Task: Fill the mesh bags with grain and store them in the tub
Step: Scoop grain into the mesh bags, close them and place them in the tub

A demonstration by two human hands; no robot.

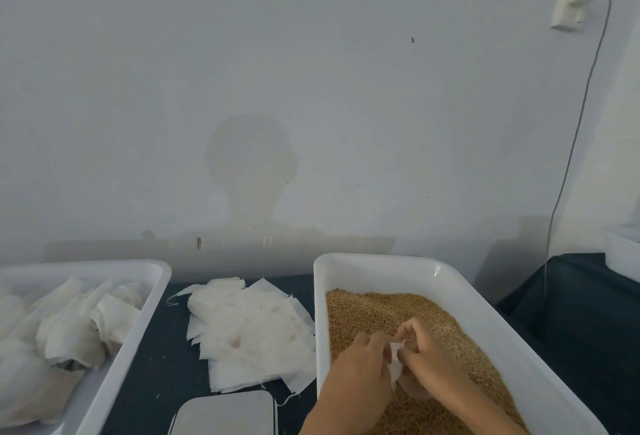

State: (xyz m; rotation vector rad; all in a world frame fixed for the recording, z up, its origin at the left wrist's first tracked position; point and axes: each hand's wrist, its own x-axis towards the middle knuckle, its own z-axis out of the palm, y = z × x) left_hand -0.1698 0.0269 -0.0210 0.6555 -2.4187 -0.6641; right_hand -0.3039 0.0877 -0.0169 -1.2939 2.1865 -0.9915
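Nearest, a flat grey square slab with rounded corners (225, 412) lay on the dark blue tablecloth (166, 348), use unclear. Just right of it, the left hand (360, 362) and right hand (427, 356) met over the loose golden-brown grain (363, 310), both pinching one small white mesh bag (396, 362), fingers curled onto its thin, limp fabric. Step looked like filling or closing this bag; bag mouth hidden, so which one was unclear. Next move likely needed the drawstring cinched and the bag carried left. The grain sat heaped in a white rectangular plastic tray (381, 261), smooth, rounded rim. Left of it, a fanned pile of flat empty white mesh bags (249, 323), loose threads trailing. Far left, a white plastic tub (152, 282) held lumpy filled bags (69, 327).
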